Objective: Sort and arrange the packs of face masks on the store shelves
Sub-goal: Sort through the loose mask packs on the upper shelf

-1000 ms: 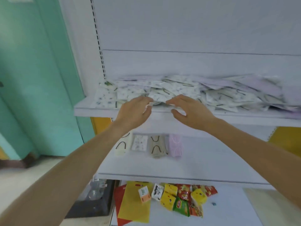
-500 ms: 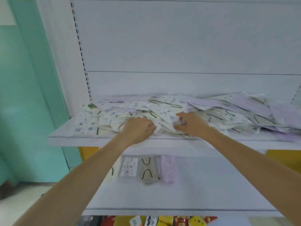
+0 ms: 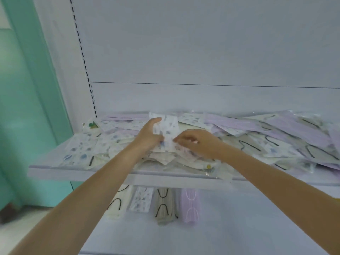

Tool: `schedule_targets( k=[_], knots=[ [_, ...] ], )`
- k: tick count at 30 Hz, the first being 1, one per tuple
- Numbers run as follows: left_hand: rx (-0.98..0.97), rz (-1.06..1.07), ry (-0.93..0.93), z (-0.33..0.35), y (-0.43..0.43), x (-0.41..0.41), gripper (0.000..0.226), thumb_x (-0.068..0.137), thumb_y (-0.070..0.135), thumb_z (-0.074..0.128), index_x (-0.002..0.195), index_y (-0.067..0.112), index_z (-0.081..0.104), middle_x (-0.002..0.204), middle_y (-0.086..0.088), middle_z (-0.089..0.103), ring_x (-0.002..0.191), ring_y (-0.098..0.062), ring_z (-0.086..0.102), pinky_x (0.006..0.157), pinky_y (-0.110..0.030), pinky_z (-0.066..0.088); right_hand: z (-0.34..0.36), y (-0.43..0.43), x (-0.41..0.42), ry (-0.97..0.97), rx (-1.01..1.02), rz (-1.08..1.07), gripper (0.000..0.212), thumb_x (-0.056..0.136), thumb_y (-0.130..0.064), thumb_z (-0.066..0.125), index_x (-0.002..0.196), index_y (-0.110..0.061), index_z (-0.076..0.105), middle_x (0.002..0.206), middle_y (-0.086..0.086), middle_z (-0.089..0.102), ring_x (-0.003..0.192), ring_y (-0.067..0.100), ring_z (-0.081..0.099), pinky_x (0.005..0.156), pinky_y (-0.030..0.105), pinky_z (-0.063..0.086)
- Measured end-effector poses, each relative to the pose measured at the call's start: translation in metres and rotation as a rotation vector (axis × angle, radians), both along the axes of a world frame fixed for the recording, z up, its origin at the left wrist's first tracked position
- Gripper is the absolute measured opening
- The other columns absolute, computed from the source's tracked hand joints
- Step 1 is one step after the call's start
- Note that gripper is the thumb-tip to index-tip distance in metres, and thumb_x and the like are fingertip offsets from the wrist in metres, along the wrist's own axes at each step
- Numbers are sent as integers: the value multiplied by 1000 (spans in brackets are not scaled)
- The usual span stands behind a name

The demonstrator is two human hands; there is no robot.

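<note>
Holding a spotted mask pack (image 3: 168, 126) over the cluttered shelf (image 3: 92, 174), my left hand (image 3: 147, 138) grips its side while my right hand (image 3: 198, 142) pinches its bottom.

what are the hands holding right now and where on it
A spotted mask pack, raised above the pile: the left hand grips its left edge, and the right hand pinches its lower right corner.

Arms outstretched; left hand (image 3: 147, 138), right hand (image 3: 199, 144) pinch mask pack (image 3: 168, 126).
</note>
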State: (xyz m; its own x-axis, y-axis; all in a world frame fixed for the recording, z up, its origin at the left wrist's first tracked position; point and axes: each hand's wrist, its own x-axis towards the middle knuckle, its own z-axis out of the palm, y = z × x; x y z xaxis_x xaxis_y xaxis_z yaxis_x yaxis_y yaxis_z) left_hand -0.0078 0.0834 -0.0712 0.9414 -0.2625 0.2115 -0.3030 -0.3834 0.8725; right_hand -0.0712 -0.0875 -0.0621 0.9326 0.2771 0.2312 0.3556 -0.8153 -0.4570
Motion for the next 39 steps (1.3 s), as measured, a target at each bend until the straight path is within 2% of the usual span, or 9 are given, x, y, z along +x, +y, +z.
schedule_targets(
  k=[3, 8, 10, 13, 16, 21, 27, 30, 39],
  knots=[
    [-29, 106, -26, -2, 5, 7, 61, 87, 1, 56, 141, 20, 36, 148, -1, 32, 133, -18, 33, 91, -18, 26, 11, -35, 38, -117, 77, -224, 27, 95, -22, 50, 120, -15, 59, 115, -3, 60, 105, 12, 55, 83, 10, 37],
    [-58, 171, 9, 3, 9, 17, 57, 90, 5, 54, 143, 16, 35, 149, -2, 32, 126, -14, 37, 94, -24, 34, -3, -71, 85, 235, -314, -423, 18, 91, -33, 52, 90, -15, 53, 94, 3, 56, 96, 26, 57, 72, 29, 42],
    [-37, 170, 25, 9, 9, 23, 56, 92, 9, 52, 144, 16, 34, 151, -2, 30, 134, -20, 34, 104, -32, 34, -3, -75, 93, 196, -328, -452, 34, 90, -40, 54, 109, -12, 58, 108, 6, 60, 101, 27, 59, 82, 32, 45],
    [-15, 156, 27, 14, 5, 28, 56, 93, 10, 51, 145, 15, 32, 151, -2, 30, 136, -21, 33, 101, -28, 30, 0, -77, 93, 111, -192, -518, 32, 88, -35, 59, 115, -16, 60, 115, 4, 61, 98, 22, 60, 81, 29, 44],
    [-1, 125, 35, 14, 2, 30, 55, 95, 14, 50, 146, 14, 30, 152, -2, 29, 137, -21, 31, 104, -30, 29, -2, -75, 92, 46, -180, -578, 9, 89, -23, 54, 86, -17, 60, 95, 5, 62, 76, 19, 55, 65, 26, 41],
    [-44, 70, 85, 12, 2, 36, 55, 96, 30, 51, 146, 16, 32, 153, -1, 29, 138, -20, 31, 105, -33, 29, 8, -53, 84, -105, -61, -521, 18, 89, -30, 57, 94, -13, 59, 103, 2, 58, 98, 21, 55, 74, 30, 41],
    [-100, -19, 184, 14, -3, 30, 75, 79, 63, 50, 133, 11, 47, 145, -6, 43, 128, -24, 46, 105, -42, 38, 14, 2, 60, -58, 355, -397, 28, 87, -36, 63, 70, -19, 49, 69, -8, 49, 67, 11, 48, 57, 22, 36],
    [-154, -77, 157, 10, -1, 25, 42, 92, 36, 53, 129, 19, 50, 142, -3, 46, 123, -19, 50, 104, -38, 40, 12, 30, 46, 78, 416, -222, 21, 89, -37, 59, 83, -17, 63, 82, -8, 63, 83, 16, 62, 78, 30, 48],
    [-166, 62, -10, -4, 41, 43, 64, 93, -3, 28, 146, 32, 27, 156, 5, 19, 144, -12, 15, 111, -29, 18, 4, 3, -6, 276, -367, -125, 72, 81, -47, 66, 142, -26, 35, 144, -9, 32, 132, 10, 31, 103, 20, 24]
  ],
)
